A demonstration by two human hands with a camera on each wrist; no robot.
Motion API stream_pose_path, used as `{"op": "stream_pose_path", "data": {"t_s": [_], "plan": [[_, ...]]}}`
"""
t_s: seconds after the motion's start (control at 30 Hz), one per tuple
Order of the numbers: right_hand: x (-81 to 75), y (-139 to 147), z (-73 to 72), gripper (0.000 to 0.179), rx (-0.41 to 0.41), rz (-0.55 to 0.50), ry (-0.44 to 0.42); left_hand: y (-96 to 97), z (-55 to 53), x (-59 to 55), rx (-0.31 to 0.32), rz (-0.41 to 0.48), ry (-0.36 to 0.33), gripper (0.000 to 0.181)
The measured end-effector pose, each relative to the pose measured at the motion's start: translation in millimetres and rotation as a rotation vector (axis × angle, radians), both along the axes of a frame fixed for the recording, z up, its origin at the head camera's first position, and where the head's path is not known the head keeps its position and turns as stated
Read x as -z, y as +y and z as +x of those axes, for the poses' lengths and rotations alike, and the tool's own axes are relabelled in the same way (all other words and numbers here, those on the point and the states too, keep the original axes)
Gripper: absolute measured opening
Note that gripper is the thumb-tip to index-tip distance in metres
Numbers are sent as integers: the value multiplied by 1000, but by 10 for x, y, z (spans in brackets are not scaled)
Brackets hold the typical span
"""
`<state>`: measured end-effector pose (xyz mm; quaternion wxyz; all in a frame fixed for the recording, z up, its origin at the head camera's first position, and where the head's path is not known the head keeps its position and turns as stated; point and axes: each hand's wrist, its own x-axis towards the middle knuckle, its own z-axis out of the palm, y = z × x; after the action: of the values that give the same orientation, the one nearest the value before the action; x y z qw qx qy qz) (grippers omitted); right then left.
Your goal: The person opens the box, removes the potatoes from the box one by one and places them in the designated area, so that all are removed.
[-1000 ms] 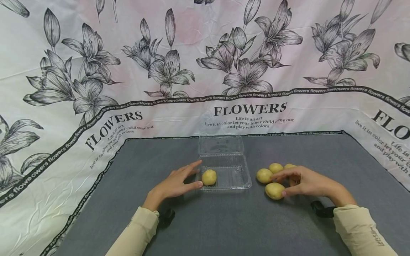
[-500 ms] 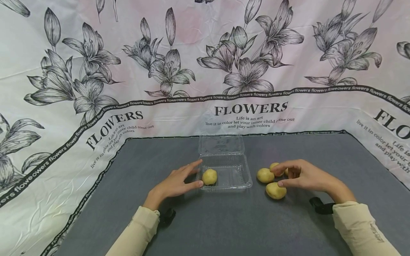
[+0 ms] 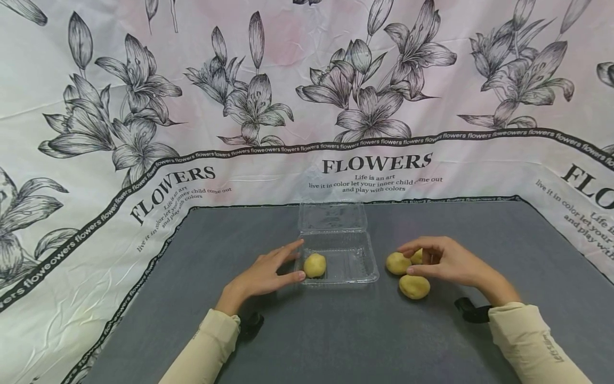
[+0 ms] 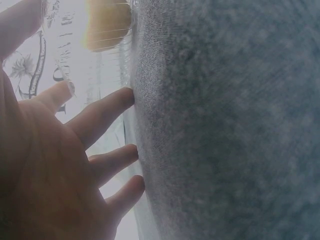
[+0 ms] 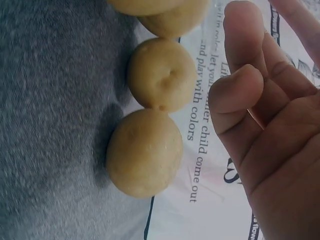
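A clear plastic clamshell box [image 3: 352, 273] lies with its lid [image 3: 332, 216] folded back. Inside, at the front left, sits a yellow potato [image 3: 315, 265]. My left hand [image 3: 263, 276] is at the box's left side, thumb and index finger spread at its rim. Its fingers [image 4: 102, 117] are stretched apart in the left wrist view. Above a cluster of potatoes hovers my right hand [image 3: 446, 260], thumb and fingers apart, holding nothing. The left potato [image 3: 397, 263] and the front potato [image 3: 414, 287] show fully. Another potato [image 3: 417, 256] is partly covered by the hand. The right wrist view shows potatoes [image 5: 145, 152] in a row.
A dark grey cloth [image 3: 307, 341] covers the table. Behind it hangs a white flower-printed sheet [image 3: 268, 176], which also runs along both sides. The potato cluster lies to the right of the box.
My right hand has moved left over the potatoes, its thumb leaving the front potato's right side. The left hand and the box have stayed in place.
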<state>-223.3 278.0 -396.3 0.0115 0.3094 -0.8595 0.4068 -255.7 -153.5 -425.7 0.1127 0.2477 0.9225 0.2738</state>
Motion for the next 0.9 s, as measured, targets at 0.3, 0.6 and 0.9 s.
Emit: {"op": "stream_pose_path", "data": {"t_s": [0.3, 0.6, 0.9], "plan": [[45, -103, -18, 38, 32, 0, -11, 5, -6, 14, 3, 6, 4, 82], [56, -226, -26, 37, 38, -20, 41, 1, -1, 19, -5, 5, 2, 80], [78, -312, -19, 37, 48, -19, 69, 4, -3, 30, -8, 4, 3, 81]]}}
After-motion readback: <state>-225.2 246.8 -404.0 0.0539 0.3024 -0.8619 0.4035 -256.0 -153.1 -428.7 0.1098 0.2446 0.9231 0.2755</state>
